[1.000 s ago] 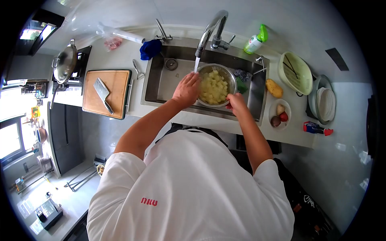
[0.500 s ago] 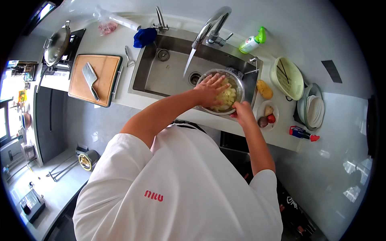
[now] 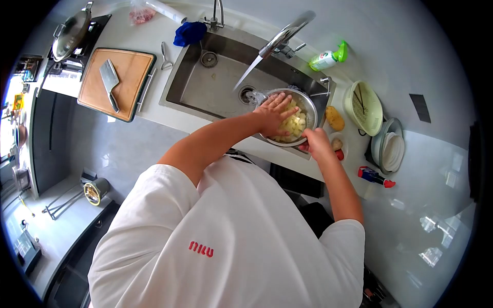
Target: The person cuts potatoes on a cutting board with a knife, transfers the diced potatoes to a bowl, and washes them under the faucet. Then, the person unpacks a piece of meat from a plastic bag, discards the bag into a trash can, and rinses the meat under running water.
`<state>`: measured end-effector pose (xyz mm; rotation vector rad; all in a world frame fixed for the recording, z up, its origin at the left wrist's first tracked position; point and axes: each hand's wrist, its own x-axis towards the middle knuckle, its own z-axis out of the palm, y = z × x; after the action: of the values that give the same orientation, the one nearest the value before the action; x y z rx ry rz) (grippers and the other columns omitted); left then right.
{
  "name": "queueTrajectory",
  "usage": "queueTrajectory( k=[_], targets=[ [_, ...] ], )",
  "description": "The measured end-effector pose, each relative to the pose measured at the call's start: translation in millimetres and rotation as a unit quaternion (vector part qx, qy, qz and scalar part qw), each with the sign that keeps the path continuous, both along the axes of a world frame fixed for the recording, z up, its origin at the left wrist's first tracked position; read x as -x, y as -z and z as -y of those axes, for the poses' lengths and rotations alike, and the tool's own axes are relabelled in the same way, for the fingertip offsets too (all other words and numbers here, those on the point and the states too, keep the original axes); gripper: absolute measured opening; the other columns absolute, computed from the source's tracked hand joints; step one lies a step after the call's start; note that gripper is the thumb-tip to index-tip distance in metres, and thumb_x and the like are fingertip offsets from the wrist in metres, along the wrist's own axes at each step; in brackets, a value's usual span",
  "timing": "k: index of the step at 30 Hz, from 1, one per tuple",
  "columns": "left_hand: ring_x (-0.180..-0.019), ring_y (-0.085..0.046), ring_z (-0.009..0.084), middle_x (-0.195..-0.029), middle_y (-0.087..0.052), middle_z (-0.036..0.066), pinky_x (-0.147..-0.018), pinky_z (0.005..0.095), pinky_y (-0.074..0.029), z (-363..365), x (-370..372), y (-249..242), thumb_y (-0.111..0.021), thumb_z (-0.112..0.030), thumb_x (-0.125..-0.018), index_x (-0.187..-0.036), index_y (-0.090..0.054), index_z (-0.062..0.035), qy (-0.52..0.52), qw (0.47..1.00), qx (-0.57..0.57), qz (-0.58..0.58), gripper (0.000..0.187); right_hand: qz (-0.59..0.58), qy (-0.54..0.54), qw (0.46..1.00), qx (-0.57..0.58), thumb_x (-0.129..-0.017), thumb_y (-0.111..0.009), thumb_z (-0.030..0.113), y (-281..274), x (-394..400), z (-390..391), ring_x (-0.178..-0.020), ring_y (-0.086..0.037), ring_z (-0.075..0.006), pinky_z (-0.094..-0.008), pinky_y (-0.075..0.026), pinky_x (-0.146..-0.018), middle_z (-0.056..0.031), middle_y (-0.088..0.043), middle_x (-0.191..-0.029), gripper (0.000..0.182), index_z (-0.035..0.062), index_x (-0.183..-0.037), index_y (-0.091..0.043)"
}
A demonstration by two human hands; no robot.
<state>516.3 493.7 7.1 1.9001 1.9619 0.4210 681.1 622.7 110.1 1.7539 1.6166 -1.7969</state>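
Note:
A round metal bowl (image 3: 310, 109) with pale cut potato cubes (image 3: 295, 124) is tilted toward the left over the sink (image 3: 197, 87). My left hand (image 3: 275, 114) lies over the bowl's left side, fingers outstretched against the cubes. My right hand (image 3: 315, 141) grips the near right rim, thumb on top; its other fingers are partly hidden. What looks like clear water (image 3: 256, 97) spills past the left rim near the drain. From the faucet (image 3: 287, 35), a stream of water (image 3: 249, 72) runs into the sink, left of the bowl.
Left of the sink, a cleaver (image 3: 109, 82) lies on a cutting board (image 3: 134, 77), with a peeler (image 3: 165, 57) beside it. To the right are a whole potato (image 3: 335, 119), a plate of vegetables (image 3: 337, 145), a green colander (image 3: 365, 115) and a spray bottle (image 3: 328, 59).
The bowl has tipped leftward in my hands, and clear water now shows at its left rim. The whole view has shifted and turned slightly. The faucet keeps running.

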Motion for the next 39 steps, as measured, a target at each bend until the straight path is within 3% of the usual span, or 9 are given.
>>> queueTrajectory(
  k=[12,15,18,24,27,39],
  targets=[
    [-0.161,-0.006,0.0454,-0.173,-0.007,0.029,-0.13,0.0538,-0.009,-15.5,4.1,-4.6,-0.046,-0.075,-0.097,-0.17,-0.015,-0.0189,-0.032,0.997,-0.032,0.069,0.097,0.071,-0.054,0.996,-0.028,-0.091,-0.061,0.012,-26.8,24.5,-21.4,-0.067,-0.066,-0.0199,-0.0324,-0.059,-0.058,-0.0105,-0.068,-0.089,0.021,-0.0004,-0.109,-0.064],
    [-0.161,-0.005,0.0454,-0.173,-0.006,0.03,-0.13,0.0533,-0.008,-16.1,3.6,-10.3,-0.045,-0.075,-0.098,-0.17,-0.014,-0.0189,-0.04,0.995,-0.02,0.09,0.097,0.088,-0.065,0.993,-0.054,-0.092,-0.06,0.012,-36.1,35.1,-20.1,-0.067,-0.064,-0.0194,-0.0329,-0.058,-0.059,-0.0096,-0.067,-0.09,0.022,-0.0006,-0.109,-0.064],
    [-0.161,-0.005,0.0456,-0.173,-0.005,0.03,-0.13,0.053,-0.008,-19.7,1.4,-10.5,-0.045,-0.075,-0.098,-0.17,-0.013,-0.0193,-0.052,0.993,-0.024,0.108,0.096,0.1,-0.08,0.99,-0.059,-0.091,-0.056,0.007,-41.2,43.6,-23.8,-0.063,-0.065,-0.0196,-0.0327,-0.059,-0.053,-0.0118,-0.067,-0.09,0.027,-0.0068,-0.114,-0.063],
    [-0.161,-0.005,0.0457,-0.172,-0.005,0.03,-0.13,0.0537,-0.008,-30.7,-2.6,1.6,-0.041,-0.075,-0.1,-0.17,-0.012,-0.0198,-0.075,0.983,-0.053,0.16,0.094,0.126,-0.096,0.984,-0.085,-0.092,-0.054,0.006,-60.1,63.7,-26.0,-0.062,-0.065,-0.0192,-0.0317,-0.056,-0.049,-0.0116,-0.067,-0.087,0.024,-0.0058,-0.11,-0.064],
    [-0.161,-0.004,0.0455,-0.172,-0.004,0.031,-0.129,0.0546,-0.008,-36.8,-2.7,4.7,-0.04,-0.074,-0.1,-0.17,-0.012,-0.0194,-0.079,0.977,-0.066,0.189,0.093,0.126,-0.12,0.983,-0.062,-0.091,-0.058,0.007,-72.4,70.9,-29.9,-0.067,-0.064,-0.0189,-0.0337,-0.057,-0.055,-0.0112,-0.065,-0.09,0.022,-0.0047,-0.11,-0.06],
    [-0.161,-0.003,0.0462,-0.172,-0.004,0.031,-0.129,0.0547,-0.007,-43.4,0.4,-9.3,-0.041,-0.073,-0.1,-0.17,-0.012,-0.0187,-0.091,0.975,-0.074,0.189,0.094,0.131,-0.142,0.979,-0.072,-0.091,-0.055,0.008,-84.7,78.8,-38.8,-0.064,-0.065,-0.0166,-0.0315,-0.057,-0.054,-0.0104,-0.069,-0.088,0.024,-0.0051,-0.109,-0.064]
  ],
)
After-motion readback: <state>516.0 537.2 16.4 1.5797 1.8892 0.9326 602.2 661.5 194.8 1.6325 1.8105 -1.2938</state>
